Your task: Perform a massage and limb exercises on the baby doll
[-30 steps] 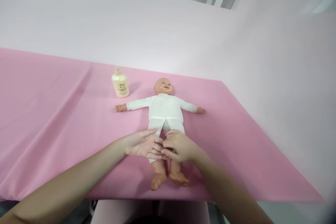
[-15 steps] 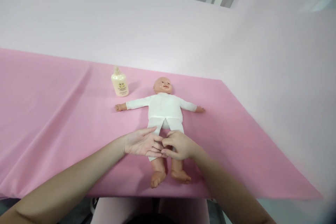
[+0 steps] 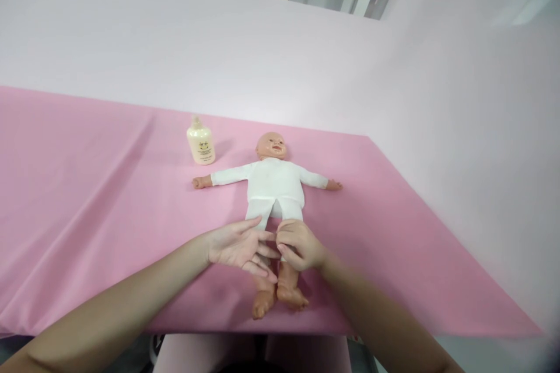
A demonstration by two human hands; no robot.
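Observation:
A baby doll (image 3: pixel 275 180) in a white body suit lies on its back, arms spread, head away from me and bare feet toward me. Above its leg on the left, my left hand (image 3: pixel 240 247) is open, palm up, with its fingers spread. My right hand (image 3: pixel 301 245) is closed with curled fingers over the doll's other leg. The tip of my left index finger meets the curled right fingers. What lies inside the right hand is hidden. Both hands cover the doll's knees and shins in part.
A cream-coloured bottle (image 3: pixel 202 143) with a printed label stands upright beyond the doll's outstretched arm on the left. Pink cloth (image 3: pixel 109 215) covers the table, with folds at the left. A pale wall (image 3: pixel 196 41) rises behind and along the right.
My left fingers have spread wider. My right fingers have curled tighter, and the hand has moved slightly. The doll's foot on the right has moved inward, toward the other foot.

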